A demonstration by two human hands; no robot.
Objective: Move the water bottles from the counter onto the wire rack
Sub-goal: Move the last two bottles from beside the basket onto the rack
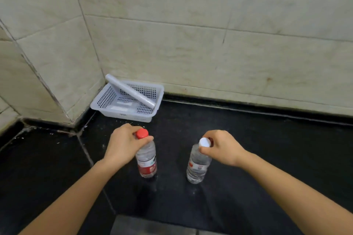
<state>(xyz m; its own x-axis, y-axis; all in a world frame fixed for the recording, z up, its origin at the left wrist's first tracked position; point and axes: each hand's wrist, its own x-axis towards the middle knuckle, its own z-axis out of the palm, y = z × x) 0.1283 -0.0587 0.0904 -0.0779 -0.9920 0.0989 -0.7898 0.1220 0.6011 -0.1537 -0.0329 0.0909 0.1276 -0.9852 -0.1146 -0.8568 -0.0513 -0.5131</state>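
Two clear water bottles stand upright on the black counter. The red-capped bottle has a red label and is on the left. My left hand is closed around its neck just under the cap. The white-capped bottle stands to the right, with my right hand gripping its neck and cap. Both bottle bases appear to rest on the counter. No wire rack is in view.
A white perforated plastic basket sits in the back corner against the tiled wall, with a roll of clear wrap lying across it. Tiled walls rise behind and to the left. A grey strip shows at the counter's front edge.
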